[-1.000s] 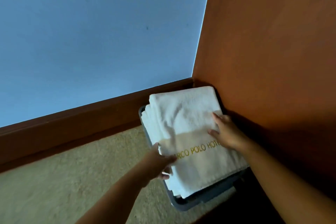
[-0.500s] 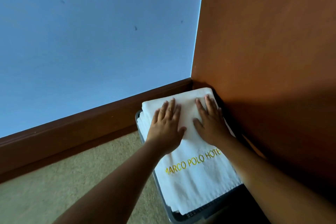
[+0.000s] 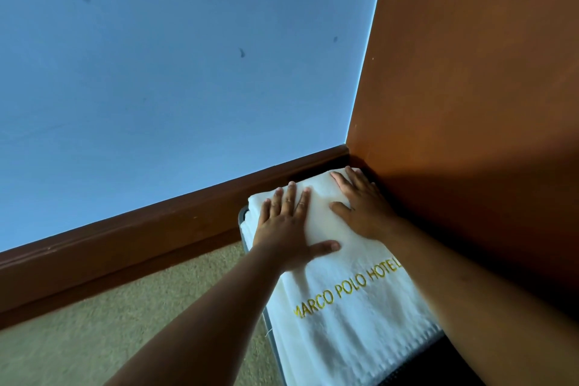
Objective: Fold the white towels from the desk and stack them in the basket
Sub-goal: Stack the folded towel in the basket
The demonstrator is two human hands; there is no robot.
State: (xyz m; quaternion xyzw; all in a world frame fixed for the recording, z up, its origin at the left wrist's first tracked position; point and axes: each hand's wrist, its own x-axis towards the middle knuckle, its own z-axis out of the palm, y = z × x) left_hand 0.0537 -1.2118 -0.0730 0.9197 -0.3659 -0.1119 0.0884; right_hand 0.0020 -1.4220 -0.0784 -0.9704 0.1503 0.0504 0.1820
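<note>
A folded white towel (image 3: 354, 320) with gold lettering lies on top of a stack of white towels in a grey basket (image 3: 242, 219) set in the room's corner. My left hand (image 3: 286, 229) presses flat on the towel's far left part, fingers straight and spread. My right hand (image 3: 363, 207) presses flat on its far right part, fingertips near the far edge. Most of the basket is hidden under the towels; only its left rim shows.
A blue wall (image 3: 172, 72) with a dark brown baseboard (image 3: 156, 235) runs behind the basket. An orange-brown wall (image 3: 470, 88) stands close on the right. Beige carpet (image 3: 125, 316) covers the floor to the left of the basket.
Both hands moved from the towel's sides and middle to its far end, where they now lie flat. Since half a second ago they slid a little further toward the wall.
</note>
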